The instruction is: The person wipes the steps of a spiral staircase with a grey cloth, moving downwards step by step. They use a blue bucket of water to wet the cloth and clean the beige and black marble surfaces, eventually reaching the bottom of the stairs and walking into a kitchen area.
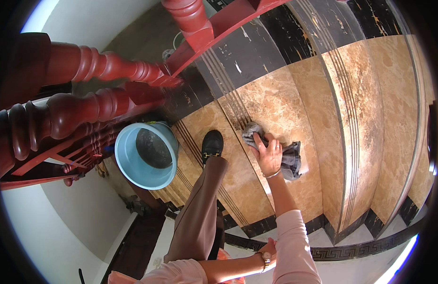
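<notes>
My right hand [269, 155], with a bracelet at the wrist, presses a bunched grey cloth [252, 132] onto the ribbed nosing of a tan marble-patterned stair tread [272, 96]. Darker grey cloth [292, 161] spreads out on the same step, beyond the palm; whether it is one piece with the bunched part is hidden. Brownish dirt marks the tread around the cloth. My left hand [270, 250], wearing a wristwatch [266, 259], is bent across in front of me beside the right sleeve. Its fingers are mostly hidden there, so I cannot tell whether it holds anything.
A light blue bucket [128, 167] with dark water [153, 148] stands to the left, near my black shoe [212, 143]. Red turned balusters [87, 112] and a red rail [222, 25] border the staircase. More steps [357, 106] rise to the right.
</notes>
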{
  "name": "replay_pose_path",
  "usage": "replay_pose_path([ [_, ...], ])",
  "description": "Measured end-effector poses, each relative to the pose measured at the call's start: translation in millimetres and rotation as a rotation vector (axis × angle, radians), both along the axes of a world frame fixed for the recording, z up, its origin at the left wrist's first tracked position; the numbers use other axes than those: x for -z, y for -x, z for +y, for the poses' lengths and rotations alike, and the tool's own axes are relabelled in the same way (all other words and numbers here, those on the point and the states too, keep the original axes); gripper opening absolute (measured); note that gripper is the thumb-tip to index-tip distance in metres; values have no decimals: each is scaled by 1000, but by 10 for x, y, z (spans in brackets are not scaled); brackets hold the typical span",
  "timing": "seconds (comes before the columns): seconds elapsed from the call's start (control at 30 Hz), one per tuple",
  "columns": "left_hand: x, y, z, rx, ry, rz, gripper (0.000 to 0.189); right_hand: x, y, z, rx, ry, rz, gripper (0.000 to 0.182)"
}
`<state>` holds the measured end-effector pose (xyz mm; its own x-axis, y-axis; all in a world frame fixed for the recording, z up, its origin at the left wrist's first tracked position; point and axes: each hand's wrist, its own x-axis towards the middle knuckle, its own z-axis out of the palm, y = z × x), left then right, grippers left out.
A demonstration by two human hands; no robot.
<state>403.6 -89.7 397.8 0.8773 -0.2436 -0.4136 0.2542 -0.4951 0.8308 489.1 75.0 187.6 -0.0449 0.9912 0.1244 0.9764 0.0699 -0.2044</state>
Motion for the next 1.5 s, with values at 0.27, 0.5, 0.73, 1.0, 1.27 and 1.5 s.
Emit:
replay_pose_path([
  [0.27,63,86,-96,-78,-75,-1,30,7,669,1376,-7,0,211,39],
  [0.5,233,299,1685,-527,-252,504,29,22,312,816,-207,18,137,33],
  [0.73,590,274,1745,-2285,834,-162,26,-48,319,442,-77,122,224,45],
  [1.0,587,200,1889,-2432,734,-249,33,37,601,1038,-63,2,202,41],
  [1.27,527,174,1900,-2521,798,-65,35,-17,530,726,-60,72,264,40],
  [1.5,616,211,1890,-2496,581,-125,34,9,646,1137,-23,17,209,38],
])
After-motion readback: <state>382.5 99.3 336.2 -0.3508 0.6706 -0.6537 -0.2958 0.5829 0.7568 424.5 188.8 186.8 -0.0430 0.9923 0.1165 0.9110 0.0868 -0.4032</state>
